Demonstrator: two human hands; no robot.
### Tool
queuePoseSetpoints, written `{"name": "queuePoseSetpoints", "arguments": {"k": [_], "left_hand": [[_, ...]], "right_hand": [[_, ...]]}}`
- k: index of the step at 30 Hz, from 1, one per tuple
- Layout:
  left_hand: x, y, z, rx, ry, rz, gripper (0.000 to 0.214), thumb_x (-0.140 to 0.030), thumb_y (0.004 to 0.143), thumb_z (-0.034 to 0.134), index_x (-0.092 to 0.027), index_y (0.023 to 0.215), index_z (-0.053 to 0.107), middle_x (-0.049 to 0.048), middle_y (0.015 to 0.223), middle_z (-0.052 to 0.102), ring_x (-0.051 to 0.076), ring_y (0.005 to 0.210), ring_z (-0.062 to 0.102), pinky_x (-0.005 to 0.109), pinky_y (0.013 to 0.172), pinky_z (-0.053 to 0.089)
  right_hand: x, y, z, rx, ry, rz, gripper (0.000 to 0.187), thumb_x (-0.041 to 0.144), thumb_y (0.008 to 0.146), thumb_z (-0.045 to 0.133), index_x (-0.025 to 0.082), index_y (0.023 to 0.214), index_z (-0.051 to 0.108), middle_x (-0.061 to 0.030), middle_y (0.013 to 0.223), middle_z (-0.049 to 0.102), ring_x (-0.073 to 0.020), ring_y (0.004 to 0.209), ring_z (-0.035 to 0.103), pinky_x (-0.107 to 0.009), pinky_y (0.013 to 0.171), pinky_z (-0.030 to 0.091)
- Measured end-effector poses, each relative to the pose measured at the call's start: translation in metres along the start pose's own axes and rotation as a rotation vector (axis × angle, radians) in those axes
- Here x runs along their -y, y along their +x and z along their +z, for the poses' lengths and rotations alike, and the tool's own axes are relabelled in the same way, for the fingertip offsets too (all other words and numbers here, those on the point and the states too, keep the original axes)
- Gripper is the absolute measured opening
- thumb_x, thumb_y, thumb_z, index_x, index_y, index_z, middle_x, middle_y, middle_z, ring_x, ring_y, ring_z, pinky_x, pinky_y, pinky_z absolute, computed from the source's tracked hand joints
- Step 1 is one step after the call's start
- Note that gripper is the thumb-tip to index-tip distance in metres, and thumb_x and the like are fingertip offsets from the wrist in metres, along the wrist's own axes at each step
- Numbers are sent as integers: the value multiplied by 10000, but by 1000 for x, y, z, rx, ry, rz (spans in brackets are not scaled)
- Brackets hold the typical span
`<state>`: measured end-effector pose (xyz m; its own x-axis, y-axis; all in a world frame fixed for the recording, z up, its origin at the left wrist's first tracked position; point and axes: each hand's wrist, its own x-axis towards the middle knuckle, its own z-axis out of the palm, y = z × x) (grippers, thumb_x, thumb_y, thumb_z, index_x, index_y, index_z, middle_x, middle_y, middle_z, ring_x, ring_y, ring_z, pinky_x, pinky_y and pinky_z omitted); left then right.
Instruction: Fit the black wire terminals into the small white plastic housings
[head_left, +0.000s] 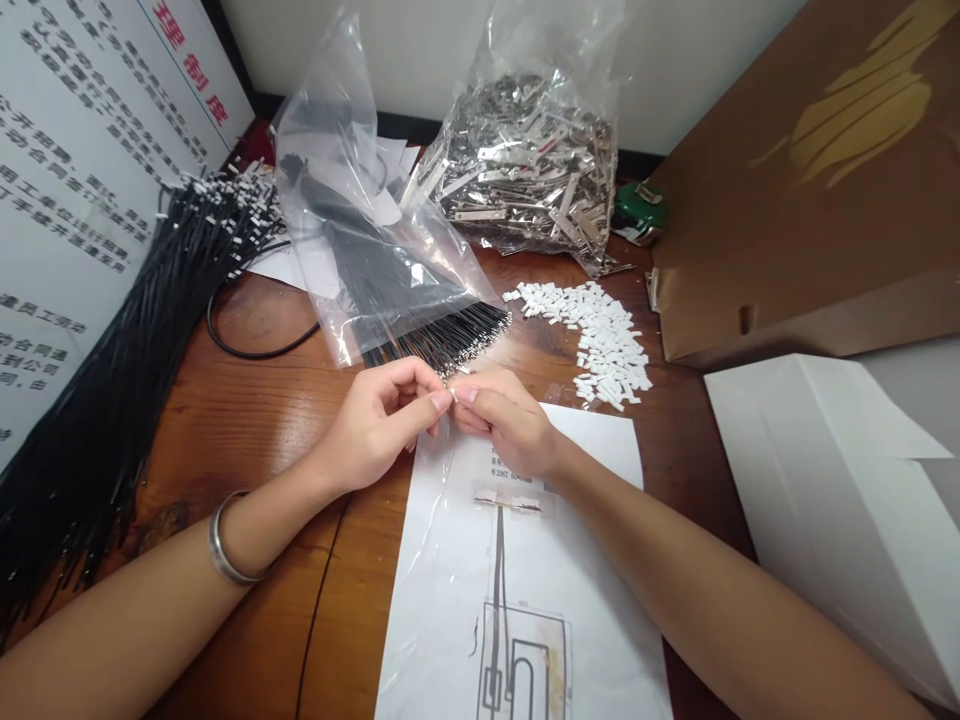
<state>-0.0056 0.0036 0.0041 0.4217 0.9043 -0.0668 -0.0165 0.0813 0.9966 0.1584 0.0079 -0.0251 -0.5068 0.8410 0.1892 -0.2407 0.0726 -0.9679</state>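
Note:
My left hand (pixel 379 425) and my right hand (pixel 506 420) meet fingertip to fingertip over the wooden table (pixel 247 410), both pinched on a tiny piece too small to name. Just beyond them lie the metal-tipped ends of a bundle of black wires (pixel 442 338) sticking out of a clear plastic bag (pixel 352 230). A heap of small white plastic pieces (pixel 604 335) lies to the right of the wire ends. Under my right wrist sits a printed sheet (pixel 525 600) with a sample wire taped to it. A silver bracelet circles my left wrist.
A large bundle of finished black wires with white ends (pixel 127 340) lies along the left, against a board with printed text (pixel 67 180). A clear bag of metal clips (pixel 532 170) stands at the back. A brown paper bag (pixel 817 190) and a white box (pixel 832 480) fill the right.

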Motion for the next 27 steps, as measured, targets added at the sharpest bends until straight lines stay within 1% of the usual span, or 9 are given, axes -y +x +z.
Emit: {"name": "queuePoseSetpoints", "arguments": {"k": [5,9,15,21,27], "left_hand": [[3,-1,-2,44,33,31,239,-306,854,586,-154,671,563,-17,558,562,79,472,461,221,477,364],[3,-1,-2,87,28,13,237,-266,861,536,-150,655,555,-17,549,562,76,481,466,215,486,351],[3,0,-1,86,-31,-46,233,-290,852,526,-148,670,557,-32,511,515,73,451,420,212,456,312],[5,1,-2,87,-37,-56,230,-291,867,525,-145,695,567,-35,523,523,68,461,425,205,461,317],[6,1,-3,90,-44,-53,228,-289,871,537,-147,697,576,-38,522,533,64,457,426,201,454,313]], "right_hand": [[0,1,0,-36,-13,-10,363,219,893,416,210,542,324,66,493,263,-72,444,216,-244,421,182],[1,2,0,-23,48,4,362,218,879,428,207,529,336,69,484,261,-65,431,205,-236,404,173],[3,3,0,17,123,31,326,211,866,430,195,542,400,83,473,232,-58,415,171,-224,386,154],[3,4,0,19,148,36,317,213,868,424,200,552,399,84,467,235,-61,413,169,-225,380,149],[2,3,0,18,118,31,312,197,861,414,202,550,387,84,472,229,-60,412,163,-227,382,151]]}}
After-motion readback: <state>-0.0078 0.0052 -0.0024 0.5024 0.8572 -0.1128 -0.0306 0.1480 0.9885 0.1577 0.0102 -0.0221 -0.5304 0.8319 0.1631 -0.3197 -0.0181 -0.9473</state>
